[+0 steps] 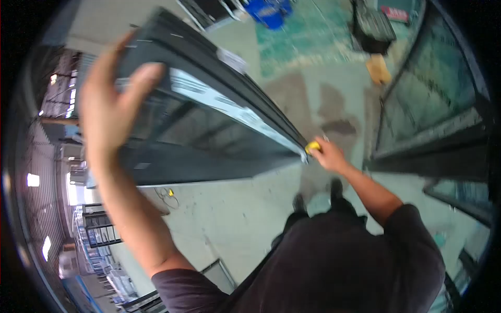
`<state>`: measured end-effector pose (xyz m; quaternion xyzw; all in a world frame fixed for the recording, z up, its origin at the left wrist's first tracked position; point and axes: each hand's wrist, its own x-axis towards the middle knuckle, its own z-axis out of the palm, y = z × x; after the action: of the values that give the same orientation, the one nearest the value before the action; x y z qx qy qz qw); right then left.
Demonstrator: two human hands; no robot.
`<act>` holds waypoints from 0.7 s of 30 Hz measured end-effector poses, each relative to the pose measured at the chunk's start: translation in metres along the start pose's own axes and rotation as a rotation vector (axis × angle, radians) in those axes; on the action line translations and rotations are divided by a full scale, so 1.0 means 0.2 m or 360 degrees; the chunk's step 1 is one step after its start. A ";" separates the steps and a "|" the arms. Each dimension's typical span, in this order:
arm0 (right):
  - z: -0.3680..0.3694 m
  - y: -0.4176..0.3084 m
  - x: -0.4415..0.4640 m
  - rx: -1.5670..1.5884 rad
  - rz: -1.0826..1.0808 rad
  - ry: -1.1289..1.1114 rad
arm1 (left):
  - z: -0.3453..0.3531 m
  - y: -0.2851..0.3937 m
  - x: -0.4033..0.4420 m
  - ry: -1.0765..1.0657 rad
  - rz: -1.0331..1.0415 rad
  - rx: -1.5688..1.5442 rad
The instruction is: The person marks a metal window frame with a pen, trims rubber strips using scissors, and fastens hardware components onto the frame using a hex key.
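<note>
A dark-framed glass window panel [209, 122] slants across the left and middle of the view, with a pale printed strip [209, 95] along its inner frame edge. My left hand [116, 96] grips the panel's upper left end, its thumb on the near face and its fingers partly hidden round the edge. At the opposite, tapering end, my right hand [330, 155] is closed round a small yellow tool [312, 146]. That tool lies against the frame's tip; its exact kind is unclear.
Glazed dark-framed panels [428, 88] stand at the right. Beyond are a black container [373, 31], a blue bucket [271, 13] and a tan piece [378, 69] on the floor. A cord with a yellow part [170, 193] lies left of centre; racks [102, 229] stand far left.
</note>
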<state>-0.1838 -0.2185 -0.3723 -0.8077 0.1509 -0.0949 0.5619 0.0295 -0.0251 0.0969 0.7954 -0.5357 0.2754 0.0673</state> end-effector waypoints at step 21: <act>0.49 1.36 -0.46 0.0149 0.1154 0.0131 | 0.14 -0.03 -0.01 0.0639 0.0388 0.0467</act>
<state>-0.2761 -0.1868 -0.6592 -0.6707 0.4452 0.0712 0.5890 0.0433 -0.0317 0.0735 0.6558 -0.5577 0.5082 0.0226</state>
